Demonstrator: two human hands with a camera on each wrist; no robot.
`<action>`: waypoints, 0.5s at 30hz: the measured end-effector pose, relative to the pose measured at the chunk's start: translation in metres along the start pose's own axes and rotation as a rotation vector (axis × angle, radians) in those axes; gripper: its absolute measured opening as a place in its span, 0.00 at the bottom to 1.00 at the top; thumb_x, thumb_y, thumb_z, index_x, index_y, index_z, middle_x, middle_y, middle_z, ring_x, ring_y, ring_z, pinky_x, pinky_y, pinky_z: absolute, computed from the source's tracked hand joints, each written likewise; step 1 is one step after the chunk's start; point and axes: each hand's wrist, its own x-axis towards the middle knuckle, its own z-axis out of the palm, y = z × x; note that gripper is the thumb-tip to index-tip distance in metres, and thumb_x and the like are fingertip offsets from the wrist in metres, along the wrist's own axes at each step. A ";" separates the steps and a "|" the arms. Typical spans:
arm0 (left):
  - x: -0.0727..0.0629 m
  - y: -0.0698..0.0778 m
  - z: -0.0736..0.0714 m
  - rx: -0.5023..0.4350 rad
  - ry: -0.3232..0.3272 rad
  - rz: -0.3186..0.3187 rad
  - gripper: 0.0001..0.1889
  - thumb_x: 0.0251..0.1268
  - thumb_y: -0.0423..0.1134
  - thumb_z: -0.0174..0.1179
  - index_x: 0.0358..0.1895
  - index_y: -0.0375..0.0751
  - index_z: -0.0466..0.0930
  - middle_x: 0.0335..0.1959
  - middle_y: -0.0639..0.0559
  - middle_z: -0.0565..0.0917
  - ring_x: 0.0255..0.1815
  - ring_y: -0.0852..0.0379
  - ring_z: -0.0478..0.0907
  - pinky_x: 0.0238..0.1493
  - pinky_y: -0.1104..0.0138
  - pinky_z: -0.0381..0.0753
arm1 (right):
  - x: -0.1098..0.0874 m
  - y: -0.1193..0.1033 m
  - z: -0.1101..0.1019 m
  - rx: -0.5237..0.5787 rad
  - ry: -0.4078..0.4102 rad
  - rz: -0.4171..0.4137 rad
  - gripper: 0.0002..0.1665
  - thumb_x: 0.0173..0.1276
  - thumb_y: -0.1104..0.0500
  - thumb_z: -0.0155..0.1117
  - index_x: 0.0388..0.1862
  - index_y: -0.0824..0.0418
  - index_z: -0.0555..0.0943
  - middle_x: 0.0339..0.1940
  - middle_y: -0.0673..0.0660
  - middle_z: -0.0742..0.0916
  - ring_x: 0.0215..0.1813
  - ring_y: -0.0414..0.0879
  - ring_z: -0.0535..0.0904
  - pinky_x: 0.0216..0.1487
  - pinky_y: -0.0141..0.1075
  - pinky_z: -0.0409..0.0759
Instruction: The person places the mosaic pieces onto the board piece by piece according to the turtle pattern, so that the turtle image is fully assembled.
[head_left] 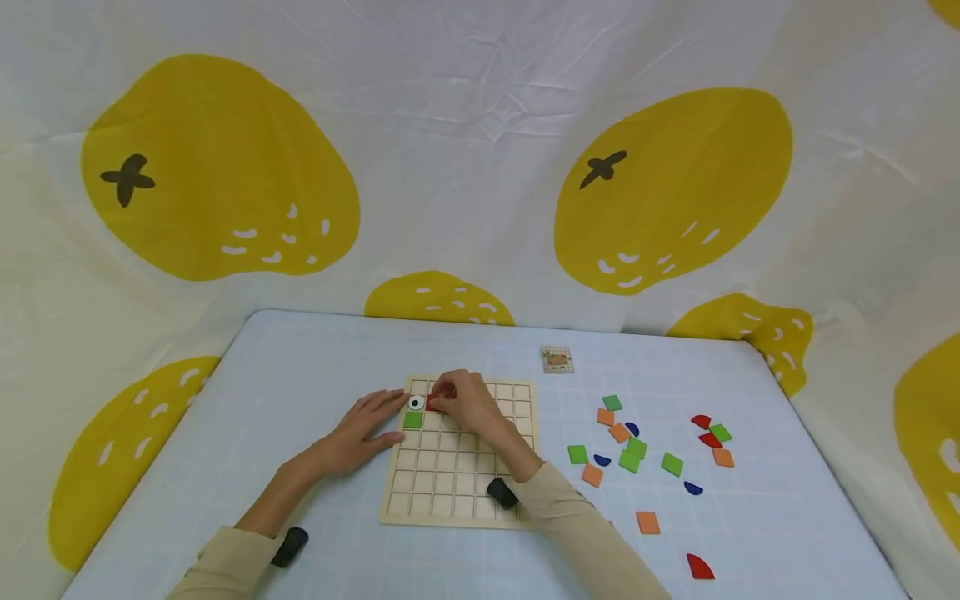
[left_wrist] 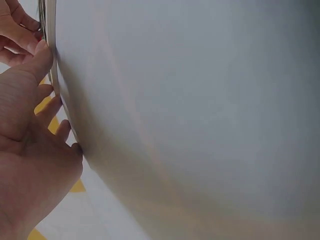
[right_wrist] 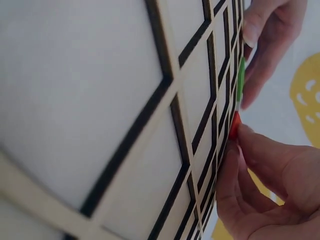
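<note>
A square wooden grid board (head_left: pixel 442 482) lies on the table. In its upper left part sit a green square tile (head_left: pixel 412 419) and, just above that, a white tile with a black dot (head_left: pixel 416 402). My right hand (head_left: pixel 467 402) pinches a red tile (right_wrist: pixel 234 125) between thumb and fingertips, low over the cell to the right of the dotted tile. The fingers cover most of the red tile. My left hand (head_left: pixel 360 435) rests at the board's left edge with fingers extended, its fingertips touching the rim.
Loose green, orange, red and dark blue pieces, such as an orange square (head_left: pixel 648 522) and a red quarter-circle (head_left: pixel 700 567), are scattered right of the board. A small picture card (head_left: pixel 557 359) lies behind it. A fruit-patterned cloth (head_left: pixel 465 192) hangs at the back.
</note>
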 end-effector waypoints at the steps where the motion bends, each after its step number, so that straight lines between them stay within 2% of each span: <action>1: 0.000 0.000 0.000 0.003 0.001 0.002 0.34 0.77 0.44 0.61 0.79 0.35 0.61 0.78 0.36 0.63 0.79 0.30 0.51 0.73 0.32 0.52 | 0.000 0.000 0.000 0.002 -0.001 0.006 0.03 0.70 0.67 0.70 0.39 0.67 0.88 0.33 0.57 0.89 0.34 0.43 0.82 0.37 0.32 0.79; 8: 0.000 0.001 0.000 0.007 0.020 0.030 0.34 0.77 0.45 0.60 0.79 0.34 0.62 0.78 0.36 0.64 0.78 0.30 0.52 0.72 0.32 0.54 | 0.000 0.000 0.002 -0.008 -0.004 0.006 0.03 0.70 0.68 0.69 0.38 0.68 0.88 0.32 0.57 0.88 0.32 0.42 0.80 0.35 0.31 0.78; 11: -0.001 0.001 0.000 0.010 0.032 0.049 0.33 0.77 0.43 0.60 0.78 0.33 0.63 0.77 0.35 0.65 0.78 0.29 0.54 0.71 0.31 0.55 | -0.001 0.000 0.002 0.000 -0.016 0.004 0.03 0.71 0.69 0.68 0.40 0.68 0.87 0.34 0.58 0.88 0.34 0.44 0.81 0.37 0.32 0.79; 15: -0.001 0.000 0.000 0.016 0.027 0.038 0.33 0.76 0.43 0.61 0.78 0.34 0.63 0.77 0.35 0.65 0.78 0.29 0.53 0.71 0.31 0.55 | -0.004 0.001 -0.001 -0.001 -0.037 -0.002 0.05 0.72 0.69 0.66 0.43 0.69 0.86 0.38 0.59 0.88 0.40 0.48 0.84 0.43 0.35 0.82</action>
